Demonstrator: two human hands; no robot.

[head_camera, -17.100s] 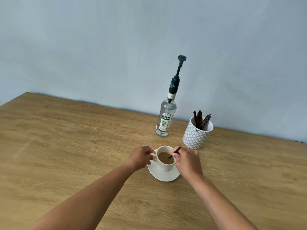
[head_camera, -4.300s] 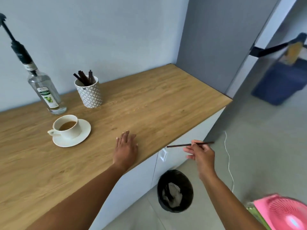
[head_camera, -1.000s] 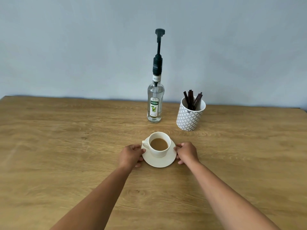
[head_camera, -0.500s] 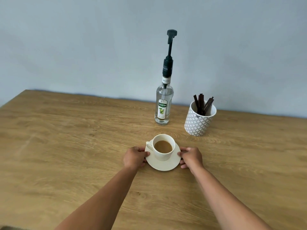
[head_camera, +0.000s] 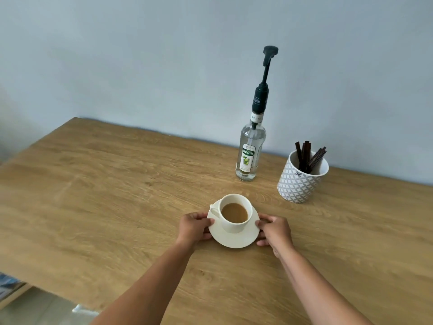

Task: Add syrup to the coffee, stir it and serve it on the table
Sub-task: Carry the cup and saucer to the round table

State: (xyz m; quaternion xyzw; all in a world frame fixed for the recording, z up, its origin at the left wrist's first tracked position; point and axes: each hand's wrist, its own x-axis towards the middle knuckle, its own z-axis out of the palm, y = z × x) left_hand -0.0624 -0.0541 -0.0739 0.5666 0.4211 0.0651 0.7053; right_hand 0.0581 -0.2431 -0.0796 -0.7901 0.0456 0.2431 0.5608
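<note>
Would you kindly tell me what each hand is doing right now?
Left hand: closed on the left rim of the saucer.
Right hand: closed on the saucer's right rim.

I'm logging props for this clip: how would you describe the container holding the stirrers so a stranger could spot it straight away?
On the wooden counter, look toward the wall at the far right. Just right of the tall syrup bottle stands a white pot with a grey diamond pattern. It is the only patterned vessel, and dark stirrer sticks poke out of it, unlike the plain white coffee cup nearer the hands.
</note>
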